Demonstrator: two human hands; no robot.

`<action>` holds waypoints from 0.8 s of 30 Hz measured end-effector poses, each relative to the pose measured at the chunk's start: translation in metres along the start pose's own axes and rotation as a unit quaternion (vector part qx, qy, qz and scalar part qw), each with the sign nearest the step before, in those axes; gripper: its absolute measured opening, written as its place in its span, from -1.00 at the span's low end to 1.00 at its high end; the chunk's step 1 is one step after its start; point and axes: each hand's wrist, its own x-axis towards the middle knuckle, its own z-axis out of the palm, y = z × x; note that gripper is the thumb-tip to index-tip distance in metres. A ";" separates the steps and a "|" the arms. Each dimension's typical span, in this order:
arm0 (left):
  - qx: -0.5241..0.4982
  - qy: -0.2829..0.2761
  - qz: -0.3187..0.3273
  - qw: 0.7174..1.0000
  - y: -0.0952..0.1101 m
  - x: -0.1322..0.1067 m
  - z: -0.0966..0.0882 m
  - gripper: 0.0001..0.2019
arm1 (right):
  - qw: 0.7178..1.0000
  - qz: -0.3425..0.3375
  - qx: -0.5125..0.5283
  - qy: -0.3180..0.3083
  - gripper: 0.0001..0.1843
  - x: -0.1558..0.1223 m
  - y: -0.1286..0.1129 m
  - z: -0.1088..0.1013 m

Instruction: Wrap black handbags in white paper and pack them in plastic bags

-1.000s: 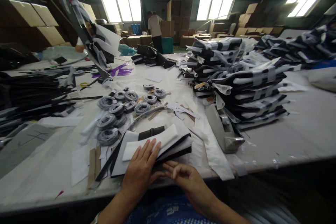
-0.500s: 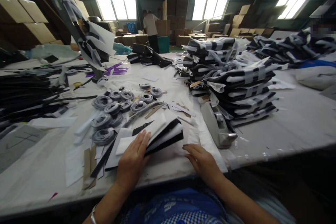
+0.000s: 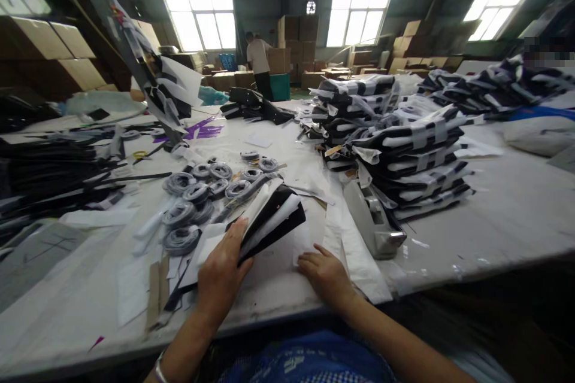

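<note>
My left hand [image 3: 222, 272] is closed around the near left side of a folded bundle of black and white sheet material [image 3: 274, 218]. The bundle's layers fan apart toward the right, and its right end tilts up off the table. To its right, my right hand [image 3: 326, 275] is low over the table with its fingers bent at the edge of a thin white sheet [image 3: 309, 233]. The fingertips are partly hidden, but they seem to hold that edge. A grey tape dispenser [image 3: 372, 221] stands just beyond my right hand.
Coils of grey strap [image 3: 182, 239] lie left of the bundle, near brown strips [image 3: 155, 287]. Stacked black-and-white taped bundles [image 3: 422, 155] rise at the right. Black material [image 3: 49, 167] is piled at the left. A slanted post [image 3: 135, 42] stands behind. Another person [image 3: 259, 60] is among boxes.
My left hand has turned the bundle more upright, and its layers have spread. My right hand has moved left, with the thin white sheet now under its fingers. The view has tilted up slightly.
</note>
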 end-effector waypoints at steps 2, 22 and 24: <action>0.001 0.009 -0.011 1.000 0.000 0.001 -0.002 -0.15 | 0.999 -0.002 0.021 -0.032 -0.85 -0.004 -0.018 -0.009; -0.023 0.020 -0.083 0.996 -0.008 0.007 -0.011 -0.18 | 0.995 -0.021 0.056 -0.083 -0.56 0.127 0.040 0.008; -0.028 0.023 -0.083 0.996 -0.009 0.007 -0.011 -0.17 | 0.992 -0.042 0.065 -0.096 -0.66 0.134 0.042 0.015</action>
